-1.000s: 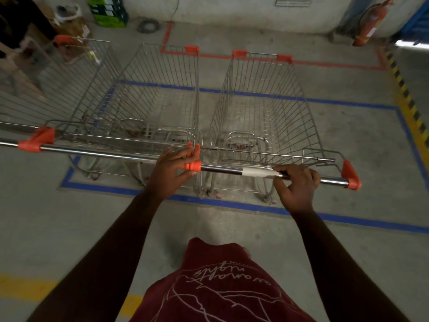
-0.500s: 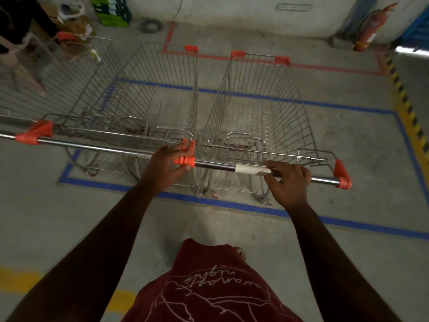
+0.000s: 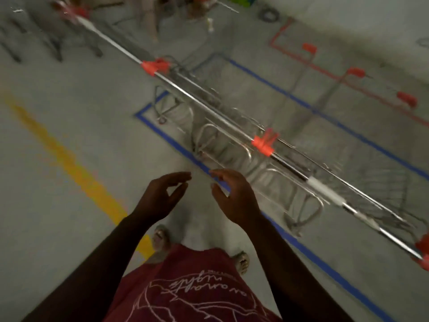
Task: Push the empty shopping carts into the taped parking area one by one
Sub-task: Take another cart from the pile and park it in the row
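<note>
Far left: yellow floor line [image 3: 69, 163], slanting from far-left toward near-centre. Beyond it, at the far-left corner, far-left cart [image 3: 102, 33], badly smeared, seemingly outside the blue tape outline [image 3: 148, 122] (wheels too blurred to be sure).

Next, left hand [image 3: 162, 198]: loosely spread, fingers gently curved, thumb apart from them, pinching nothing, touching no bar. Just beside it, right hand [image 3: 234, 201]: likewise spread and slack, empty, hovering in view over the near edge of the blue tape.

Rightward and farther, middle cart [image 3: 209, 108] and right cart [image 3: 322, 190], side by side inside the outline, handlebars end to end on one long diagonal from far-left to near-right. Right cart's bar far and right of both hands, near but apart from them; right hand the nearer of the two.

Judged from this: two carts parked, grip released, far-left cart probably next. That cart far and left of both hands, well apart, left hand nearer; bar apparently on much the same slant, so likely a turn leftward before squaring up behind it.

Far right: red tape line [image 3: 325, 73] beyond the parked carts' front ends.
</note>
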